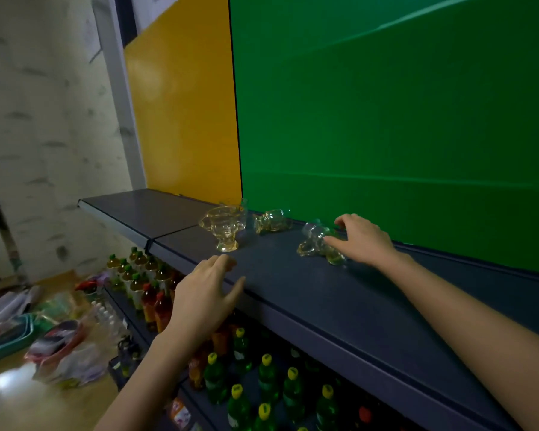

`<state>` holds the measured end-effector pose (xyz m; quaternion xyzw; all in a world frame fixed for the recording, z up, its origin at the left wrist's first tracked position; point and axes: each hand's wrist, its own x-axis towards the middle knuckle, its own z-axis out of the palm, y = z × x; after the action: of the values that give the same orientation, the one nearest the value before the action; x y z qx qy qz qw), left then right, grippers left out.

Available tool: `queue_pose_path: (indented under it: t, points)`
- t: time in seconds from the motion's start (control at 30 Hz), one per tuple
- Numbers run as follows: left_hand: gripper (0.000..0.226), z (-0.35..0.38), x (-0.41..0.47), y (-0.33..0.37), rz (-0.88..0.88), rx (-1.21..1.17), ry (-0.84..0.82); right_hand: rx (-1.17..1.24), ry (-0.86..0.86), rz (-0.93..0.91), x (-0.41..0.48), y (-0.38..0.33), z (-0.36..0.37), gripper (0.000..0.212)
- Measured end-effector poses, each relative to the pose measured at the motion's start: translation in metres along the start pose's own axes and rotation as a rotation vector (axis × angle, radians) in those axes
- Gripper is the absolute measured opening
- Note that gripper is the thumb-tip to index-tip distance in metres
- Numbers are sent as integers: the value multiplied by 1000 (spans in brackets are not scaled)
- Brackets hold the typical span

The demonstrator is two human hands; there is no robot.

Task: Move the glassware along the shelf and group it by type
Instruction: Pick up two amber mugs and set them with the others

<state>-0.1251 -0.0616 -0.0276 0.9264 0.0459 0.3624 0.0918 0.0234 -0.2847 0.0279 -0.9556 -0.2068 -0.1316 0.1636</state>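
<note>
The shelf (293, 290) is finished in dark blue-grey and is backed by a plain green panel (386, 119) and a yellow panel (181, 104). The glass cups (223, 227) are clear, tinged pale yellow, with a moulded relief pattern. Green bottles (268, 377) are capped in yellow, amber bottles (137, 272) in green. The wall (44, 119) is off-white, streaked with grey.

left hand (206, 293) low, fingers relaxed | right hand (366, 241) forward, fingers spread

One upright cup (223, 227) stands beyond the left hand (203, 293). One tipped cup (273, 220) and one fallen cup (319, 244) lie by the right hand (364, 241), making three.
</note>
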Motion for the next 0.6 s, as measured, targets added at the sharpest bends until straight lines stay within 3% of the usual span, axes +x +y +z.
queue_pose_path:
  t: [0.4, 0.6]
  points:
    - [41, 38, 74, -112, 56, -181, 51, -239, -102, 306, 75, -30, 49, 81]
    - [47, 47, 107, -154, 101, -293, 38, -142, -41, 438, 85, -44, 58, 74]
